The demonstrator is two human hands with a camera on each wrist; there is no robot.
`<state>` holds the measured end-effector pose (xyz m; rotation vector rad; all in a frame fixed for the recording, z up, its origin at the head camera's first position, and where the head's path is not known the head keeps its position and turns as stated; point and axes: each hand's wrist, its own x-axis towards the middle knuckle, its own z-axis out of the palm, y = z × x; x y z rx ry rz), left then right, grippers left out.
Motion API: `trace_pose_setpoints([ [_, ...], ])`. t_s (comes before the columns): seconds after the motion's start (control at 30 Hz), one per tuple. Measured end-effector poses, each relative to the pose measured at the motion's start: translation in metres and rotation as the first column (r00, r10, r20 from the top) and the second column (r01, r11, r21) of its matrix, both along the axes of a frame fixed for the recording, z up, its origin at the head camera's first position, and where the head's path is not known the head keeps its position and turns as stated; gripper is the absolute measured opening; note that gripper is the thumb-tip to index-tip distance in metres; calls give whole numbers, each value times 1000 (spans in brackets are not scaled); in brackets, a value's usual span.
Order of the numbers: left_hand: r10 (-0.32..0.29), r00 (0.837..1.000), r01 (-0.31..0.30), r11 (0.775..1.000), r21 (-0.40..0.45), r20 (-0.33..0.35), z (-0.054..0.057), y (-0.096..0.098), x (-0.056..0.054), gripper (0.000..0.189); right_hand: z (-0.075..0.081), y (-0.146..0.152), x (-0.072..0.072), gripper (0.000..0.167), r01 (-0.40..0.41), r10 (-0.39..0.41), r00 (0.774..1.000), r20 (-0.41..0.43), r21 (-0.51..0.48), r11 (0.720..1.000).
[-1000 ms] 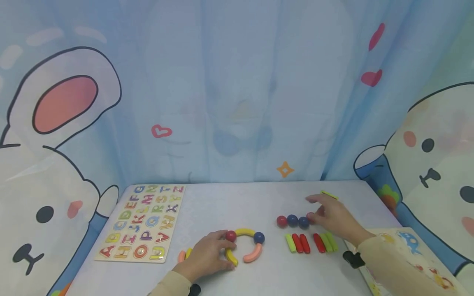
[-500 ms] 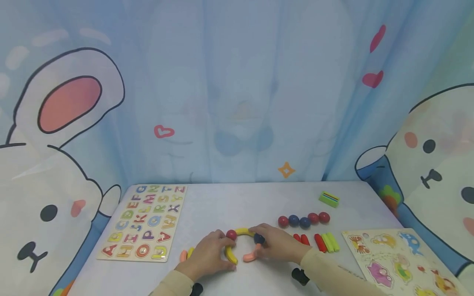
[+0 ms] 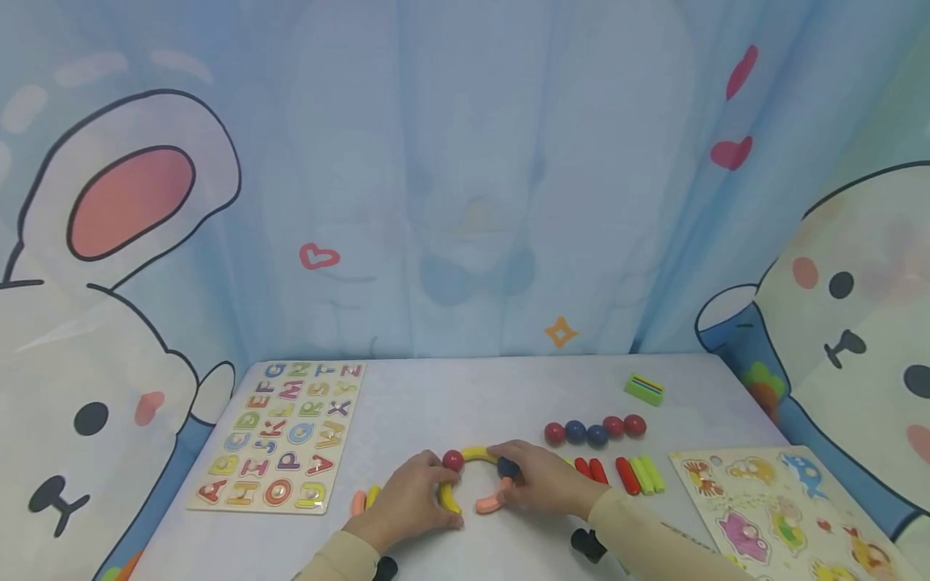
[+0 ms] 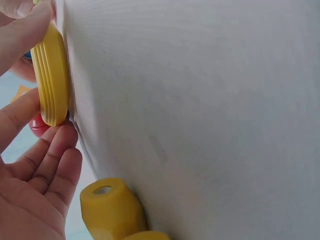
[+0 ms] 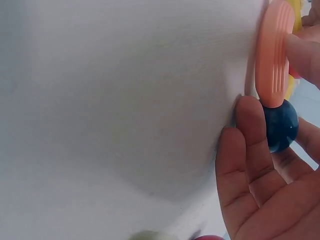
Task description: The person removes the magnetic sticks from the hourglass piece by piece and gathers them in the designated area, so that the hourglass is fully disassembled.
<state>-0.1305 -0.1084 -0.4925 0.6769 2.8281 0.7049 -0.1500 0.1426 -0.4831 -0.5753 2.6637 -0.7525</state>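
My left hand (image 3: pixel 407 500) holds a yellow curved stick (image 4: pixel 51 75) between thumb and fingers at the left side of a ring-shaped layout. Opposite it, my right hand (image 3: pixel 545 484) has its thumb on a salmon curved stick (image 5: pixel 274 55) and its fingers around a dark blue ball (image 5: pixel 281 126). This stick's end touches the ball. A second yellow curved stick (image 3: pixel 475 454) spans the top of the ring, between a red ball (image 3: pixel 453 461) and the blue one. The ring has a gap at the near side, between the lower stick ends.
Behind the right hand lie a row of red and blue balls (image 3: pixel 597 436) and several red and green sticks (image 3: pixel 628 476). A green striped block (image 3: pixel 644 390) stands farther back. Puzzle boards flank them: letters (image 3: pixel 276 436) left, animals (image 3: pixel 777 500) right. Yellow beads (image 4: pixel 112 207) lie by the left hand.
The right hand has left the row of balls and come left to the salmon stick and blue ball. The left hand stays at its yellow stick, which has shifted slightly.
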Motion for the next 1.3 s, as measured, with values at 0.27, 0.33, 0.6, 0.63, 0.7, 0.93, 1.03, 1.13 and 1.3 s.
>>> trace_pose_setpoints([
  [0.27,7,1000,-7,1000,15,8,0,-1,1,64,0,0,0,67,9,-9,1000,9,0,1000],
  [0.33,4,1000,-4,1000,15,9,0,-2,1,66,0,1,0,67,9,-9,1000,8,0,1000],
  [0.6,10,999,-11,999,-50,-33,8,-25,-1,60,1,1,-1,67,29,-29,999,28,-15,999],
  [0.63,15,999,-18,998,-62,-48,8,-30,-2,59,1,1,-1,67,29,-29,999,29,-17,999],
  [0.7,27,998,-33,996,-86,-64,9,-40,-3,59,1,1,0,67,26,-26,999,28,-21,999],
  [0.93,44,998,-48,993,-103,-46,7,-60,-4,63,1,2,1,67,20,-19,999,27,-28,999],
  [1.03,59,997,-63,992,-111,-39,6,-63,-3,63,1,2,0,67,17,-16,1000,27,-36,999],
  [1.13,62,997,-67,991,-117,-44,7,-64,-2,63,1,2,0,68,16,-15,1000,25,-35,999],
  [1.3,41,998,-46,995,-91,-56,12,-58,-5,64,0,1,0,68,16,-16,1000,20,-32,999],
])
